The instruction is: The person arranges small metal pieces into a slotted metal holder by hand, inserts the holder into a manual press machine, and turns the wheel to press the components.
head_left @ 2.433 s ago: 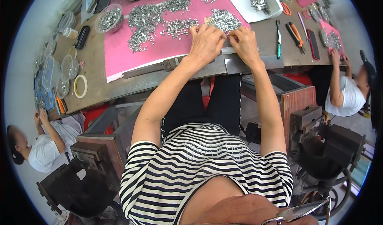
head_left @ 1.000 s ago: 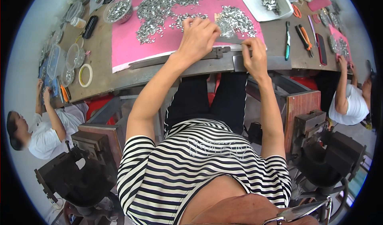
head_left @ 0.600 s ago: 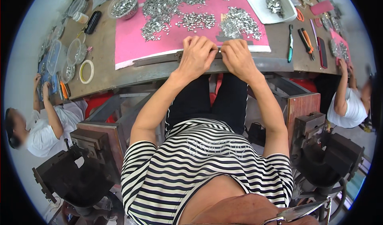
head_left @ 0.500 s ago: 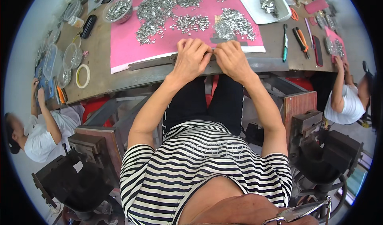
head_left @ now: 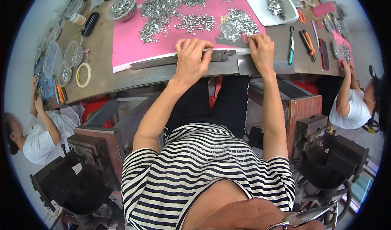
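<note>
My left hand (head_left: pixel 192 62) curls over a long dark metal bar (head_left: pixel 157 61) with a block-like end (head_left: pixel 224 55), lying along the bench's front edge. Its fingers wrap the bar, with thumb and forefinger beside the block. To the right, my right hand (head_left: pixel 262 54) is closed at the lower edge of a pile of small silver metal pieces (head_left: pixel 240 23). Its fingertips point down, and whatever they pinch is too small to make out. A flat grey strip (head_left: pixel 231 43) lies between the hands, below the pile. A grey metal plate (head_left: pixel 245 67) sits beside my right wrist.
More silver pieces (head_left: pixel 159 10) are heaped on the pink sheet (head_left: pixel 126 46). A white tray (head_left: pixel 253 3), a tub (head_left: pixel 121 7), a toothbrush (head_left: pixel 291 46), pliers (head_left: pixel 307 42) and a tape roll (head_left: pixel 84 75) stand around. One person (head_left: pixel 40 138) works at left, another (head_left: pixel 349 107) at right.
My hands were together over the bar; the right has moved right and away to the pile's edge. The bar's block end and the grey plate now show. The left hand stays at the bar.
</note>
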Available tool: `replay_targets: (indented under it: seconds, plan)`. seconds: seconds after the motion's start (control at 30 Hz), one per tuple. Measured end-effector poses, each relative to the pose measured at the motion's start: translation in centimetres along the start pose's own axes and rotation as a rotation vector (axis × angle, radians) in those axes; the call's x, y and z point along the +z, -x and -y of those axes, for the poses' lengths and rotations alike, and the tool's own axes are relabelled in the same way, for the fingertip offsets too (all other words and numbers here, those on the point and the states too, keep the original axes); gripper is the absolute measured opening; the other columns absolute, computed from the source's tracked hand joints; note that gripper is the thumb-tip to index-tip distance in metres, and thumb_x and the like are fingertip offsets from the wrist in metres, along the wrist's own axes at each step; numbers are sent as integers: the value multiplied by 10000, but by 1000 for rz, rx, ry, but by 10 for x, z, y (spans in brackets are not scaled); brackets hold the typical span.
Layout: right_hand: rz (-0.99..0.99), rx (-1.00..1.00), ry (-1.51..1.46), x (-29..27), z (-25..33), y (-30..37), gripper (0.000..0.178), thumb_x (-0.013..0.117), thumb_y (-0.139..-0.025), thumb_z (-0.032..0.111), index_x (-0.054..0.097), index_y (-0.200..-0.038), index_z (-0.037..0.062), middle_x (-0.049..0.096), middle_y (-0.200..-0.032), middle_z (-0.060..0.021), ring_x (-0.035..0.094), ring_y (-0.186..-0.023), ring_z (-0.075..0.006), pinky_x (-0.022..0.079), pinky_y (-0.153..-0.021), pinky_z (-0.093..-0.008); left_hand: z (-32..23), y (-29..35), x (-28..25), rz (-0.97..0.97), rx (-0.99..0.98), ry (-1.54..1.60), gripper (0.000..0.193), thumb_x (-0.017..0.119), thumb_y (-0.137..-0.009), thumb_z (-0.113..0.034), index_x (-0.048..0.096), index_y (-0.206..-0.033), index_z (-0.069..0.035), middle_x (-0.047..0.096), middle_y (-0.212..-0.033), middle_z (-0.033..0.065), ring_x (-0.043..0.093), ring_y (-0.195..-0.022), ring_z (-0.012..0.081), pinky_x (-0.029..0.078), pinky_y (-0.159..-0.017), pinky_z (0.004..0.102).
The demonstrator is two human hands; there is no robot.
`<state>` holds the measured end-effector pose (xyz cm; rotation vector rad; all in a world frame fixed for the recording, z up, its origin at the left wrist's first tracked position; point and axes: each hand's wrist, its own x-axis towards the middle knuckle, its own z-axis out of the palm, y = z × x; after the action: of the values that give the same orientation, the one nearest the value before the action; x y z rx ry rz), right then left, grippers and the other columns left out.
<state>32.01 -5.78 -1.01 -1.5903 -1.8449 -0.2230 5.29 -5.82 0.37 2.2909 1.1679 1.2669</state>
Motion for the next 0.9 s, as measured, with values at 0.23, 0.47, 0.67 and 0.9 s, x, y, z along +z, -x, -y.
replay_targets:
  seconds: [0.23, 0.47, 0.67, 0.9]
  plan:
    - [68, -80, -104, -7, 21, -6, 90, 717, -819, 59, 664, -889, 76, 618, -830, -54, 607, -851, -248, 413, -773, -408, 8, 8, -7, -66, -16, -80, 95, 709, -865, -86, 679, -954, -102, 661, -886, -1, 595, -855, 194, 340, -969, 418]
    - [150, -239, -404, 8, 88, 5, 159, 733, -784, 26, 620, -891, 58, 620, -959, -52, 590, -931, -249, 412, -833, -382, 8, 8, -7, -69, 6, -76, 97, 702, -866, -92, 683, -958, -119, 642, -871, -12, 577, -882, 199, 323, -1000, 456]
    - [164, -284, -382, 10, 86, 5, 173, 739, -773, 26, 627, -901, 62, 619, -954, -50, 587, -935, -247, 413, -832, -375, 6, -1, -4, -30, 8, -67, 87, 692, -868, -100, 683, -951, -124, 646, -876, -13, 582, -901, 200, 317, -1002, 458]
    - [65, -387, -210, 15, 86, 21, 253, 731, -777, 54, 662, -1020, 45, 609, -1016, -84, 588, -964, -274, 434, -885, -403, 14, -69, 45, 112, 260, -34, 71, 665, -902, -177, 708, -953, -151, 674, -906, 1, 610, -938, 202, 326, -1001, 471]
